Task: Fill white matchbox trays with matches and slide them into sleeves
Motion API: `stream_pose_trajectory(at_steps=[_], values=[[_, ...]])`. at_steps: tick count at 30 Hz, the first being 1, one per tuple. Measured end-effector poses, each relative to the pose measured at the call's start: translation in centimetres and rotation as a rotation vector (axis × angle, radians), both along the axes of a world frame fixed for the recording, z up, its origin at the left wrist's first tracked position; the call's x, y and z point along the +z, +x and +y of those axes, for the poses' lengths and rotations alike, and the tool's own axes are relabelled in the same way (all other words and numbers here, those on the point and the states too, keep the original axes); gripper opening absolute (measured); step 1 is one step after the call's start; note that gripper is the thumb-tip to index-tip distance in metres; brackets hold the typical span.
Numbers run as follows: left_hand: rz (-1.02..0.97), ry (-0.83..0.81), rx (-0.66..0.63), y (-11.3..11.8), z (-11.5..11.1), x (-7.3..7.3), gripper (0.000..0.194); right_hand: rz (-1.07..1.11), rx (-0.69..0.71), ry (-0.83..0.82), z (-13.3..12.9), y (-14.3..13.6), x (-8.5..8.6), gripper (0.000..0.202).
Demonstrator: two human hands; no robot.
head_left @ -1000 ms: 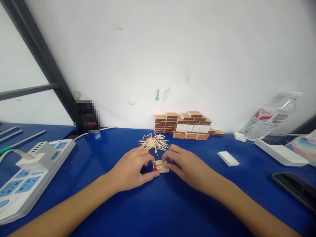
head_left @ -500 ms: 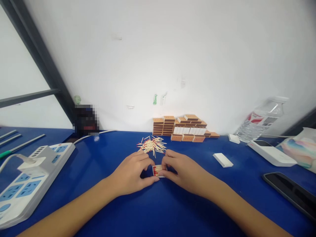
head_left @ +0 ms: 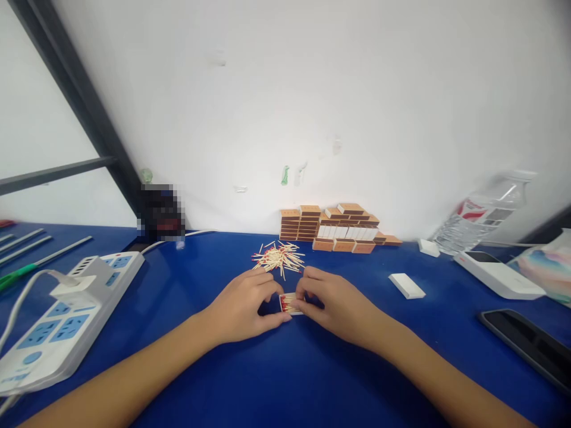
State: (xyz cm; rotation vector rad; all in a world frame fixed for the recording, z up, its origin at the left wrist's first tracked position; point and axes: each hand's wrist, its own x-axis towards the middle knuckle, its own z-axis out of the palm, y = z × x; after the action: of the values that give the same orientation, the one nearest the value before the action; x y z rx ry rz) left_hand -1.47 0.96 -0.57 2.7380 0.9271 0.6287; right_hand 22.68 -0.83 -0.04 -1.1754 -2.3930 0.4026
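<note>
A small open matchbox tray (head_left: 288,311) lies on the blue table between my hands, filled with red-headed matches (head_left: 286,301). My left hand (head_left: 250,306) curves around its left end, thumb at the near side and forefinger at the far side. Over the right part of the tray, my right hand (head_left: 328,300) is closed, its thumb and forefinger pinched at the matches inside; the exact matches between them are hidden. Just beyond the hands lies a loose heap of matches (head_left: 279,258).
Stacked matchboxes (head_left: 343,229) stand against the wall. A white tray-like box (head_left: 407,286), a plastic bottle (head_left: 479,214), a white device (head_left: 499,276) and a phone (head_left: 526,342) lie to the right. At left are a power strip (head_left: 84,321) and a green-handled rod (head_left: 57,254).
The view has shifted slightly, so everything sits a little further right. My right thumb and forefinger have moved slightly at the matches; my left hand keeps its place by the tray.
</note>
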Motion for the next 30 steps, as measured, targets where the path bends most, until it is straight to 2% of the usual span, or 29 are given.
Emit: stream_pose_trajectory(at_steps=[3, 9, 12, 16, 19, 24, 28, 30], values=[[-0.005, -0.009, 0.031, -0.2, 0.3, 0.2, 0.025, 0.035, -0.041, 0.059, 0.3, 0.4, 0.0, 0.012], [-0.021, -0.004, 0.035, -0.2, 0.4, 0.6, 0.026, 0.058, -0.219, 0.203, 1.8, 2.2, -0.8, 0.022], [-0.029, 0.000, 0.029, -0.1, 0.4, 0.6, 0.026, 0.042, -0.265, 0.216, 2.4, 2.9, -1.2, 0.020], [-0.039, -0.014, 0.026, -0.1, 0.4, 0.5, 0.026, 0.037, -0.246, 0.135, 3.2, 2.3, -1.6, 0.009], [-0.026, -0.028, 0.001, -0.2, 0.5, 0.5, 0.026, 0.028, -0.244, 0.116, 4.1, 1.0, -2.0, 0.008], [-0.006, 0.018, 0.041, -0.7, 1.0, 0.9, 0.026, 0.008, -0.253, 0.087, 4.8, 0.4, -2.1, 0.016], [0.013, 0.025, 0.024, -0.6, 1.0, 0.8, 0.025, -0.016, -0.182, 0.006, 3.7, 1.5, -1.3, 0.032], [0.015, 0.029, 0.019, -0.5, 1.0, 0.7, 0.026, 0.011, -0.123, -0.015, 3.1, 2.0, -0.9, 0.033]])
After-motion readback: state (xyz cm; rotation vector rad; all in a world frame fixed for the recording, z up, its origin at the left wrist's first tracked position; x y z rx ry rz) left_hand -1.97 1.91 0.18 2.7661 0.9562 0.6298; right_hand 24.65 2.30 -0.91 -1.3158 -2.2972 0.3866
